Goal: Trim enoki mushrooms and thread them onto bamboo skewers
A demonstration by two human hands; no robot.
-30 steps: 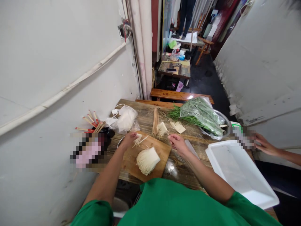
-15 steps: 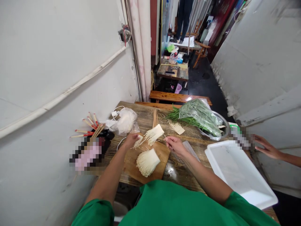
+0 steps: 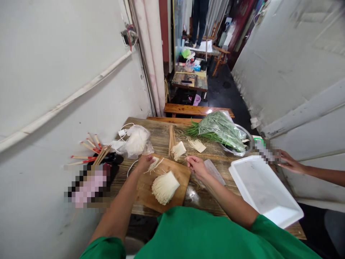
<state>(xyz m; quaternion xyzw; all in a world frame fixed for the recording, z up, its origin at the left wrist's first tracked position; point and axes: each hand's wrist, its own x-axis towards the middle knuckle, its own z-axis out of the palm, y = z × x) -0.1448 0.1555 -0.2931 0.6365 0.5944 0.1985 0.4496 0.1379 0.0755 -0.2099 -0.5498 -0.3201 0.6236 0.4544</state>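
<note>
My left hand (image 3: 145, 163) is closed, pinching a small bunch of enoki mushrooms (image 3: 154, 165) over the left side of the wooden cutting board (image 3: 178, 167). My right hand (image 3: 196, 166) is closed too, its fingertips on what looks like a thin skewer, mostly hidden. At its end is a flat piece of enoki (image 3: 178, 150), beyond the board's far edge. A larger trimmed clump of enoki (image 3: 165, 187) lies on the board between my forearms. Bamboo skewers (image 3: 171, 140) lie in a bundle behind, and another flat enoki piece (image 3: 197, 145) rests to their right.
On the left are a plastic bag (image 3: 137, 139) and red-tipped sticks (image 3: 90, 149). Bagged green vegetables (image 3: 222, 131) lie over a metal bowl (image 3: 250, 140). A white tray (image 3: 265, 187) stands at right, near another person's hand (image 3: 291, 162). Beyond the table is a bench (image 3: 199, 109).
The enoki piece by my right hand has turned and looks narrower, farther from my left hand. The whole view has shifted slightly, and both hands keep their grip.
</note>
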